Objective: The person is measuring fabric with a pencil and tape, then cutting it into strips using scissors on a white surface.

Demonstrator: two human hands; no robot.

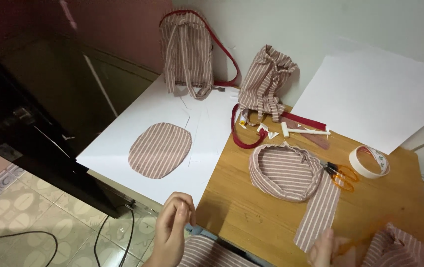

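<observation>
Left hand [174, 222] sits at the near edge of the wooden counter [251, 217], fingers curled loosely inward, tips close together. Nothing visible in its grip; whether it pinches something small can't be told. It hovers just below the corner of the large white paper sheet [123, 148] that overhangs the counter's left side.

Right hand [326, 248] is at the bottom edge of view, mostly cut off. Its fingers touch the lower end of a long strip of red-and-white striped fabric [319, 210]. Whether they grip the strip or just rest on it can't be told. A blurred orange shape lies just right of that hand; unidentifiable.

The strip runs diagonally up toward a shallow round pouch of the same striped fabric [283, 170], lying flat mid-counter. Its upper end touches or overlaps the pouch's right side.

Orange-handled scissors [341, 175] lie just right of the pouch. A roll of white tape [370, 161] sits further right, apart from the scissors.

An oval cut piece of striped fabric [160, 150] lies flat on the white paper sheet, well apart from both hands.

At the back: a striped drawstring backpack with a red strap [187, 52] leans on the wall, and a smaller gathered striped bag [266, 81] stands beside it. Small white plastic fittings [303, 131] are scattered in front of the smaller bag.

A second white paper sheet [370, 94] leans at the right rear. More striped fabric [399, 247] is bunched at the bottom right corner.
</observation>
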